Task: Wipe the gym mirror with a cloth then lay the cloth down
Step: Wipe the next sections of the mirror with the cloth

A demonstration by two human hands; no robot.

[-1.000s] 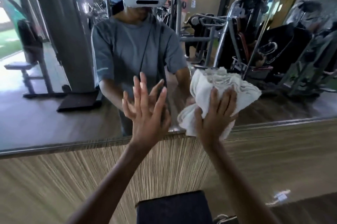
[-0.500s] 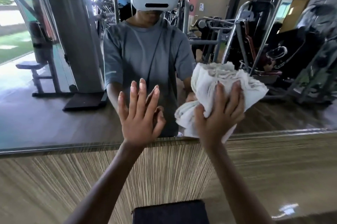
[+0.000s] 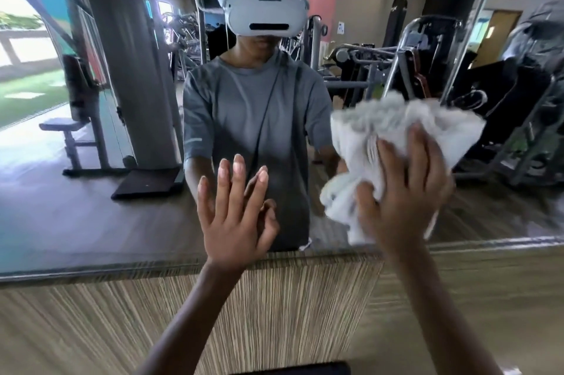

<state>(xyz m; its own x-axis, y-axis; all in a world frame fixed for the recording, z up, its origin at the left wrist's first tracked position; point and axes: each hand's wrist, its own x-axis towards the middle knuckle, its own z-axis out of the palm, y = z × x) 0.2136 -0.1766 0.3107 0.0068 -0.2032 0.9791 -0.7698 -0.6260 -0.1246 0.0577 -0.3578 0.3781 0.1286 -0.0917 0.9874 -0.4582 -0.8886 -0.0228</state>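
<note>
The gym mirror (image 3: 91, 210) fills the upper part of the view and reflects a person in a grey shirt and gym machines. A bunched white cloth (image 3: 393, 124) lies against the glass at the right. My right hand (image 3: 406, 200) presses it onto the mirror with spread, fairly straight fingers, the thumb on the cloth's lower fold. My left hand (image 3: 235, 222) rests flat on the glass left of the cloth, fingers straight and spread, holding nothing.
The mirror's lower edge (image 3: 91, 268) runs just below both hands. Under it is a striped wood-grain wall panel (image 3: 274, 307). A dark flat object (image 3: 293, 370) shows at the bottom edge, close to my body.
My right hand has slid the cloth up and to the right on the glass. My left hand stays flat on the mirror, and the view has moved closer.
</note>
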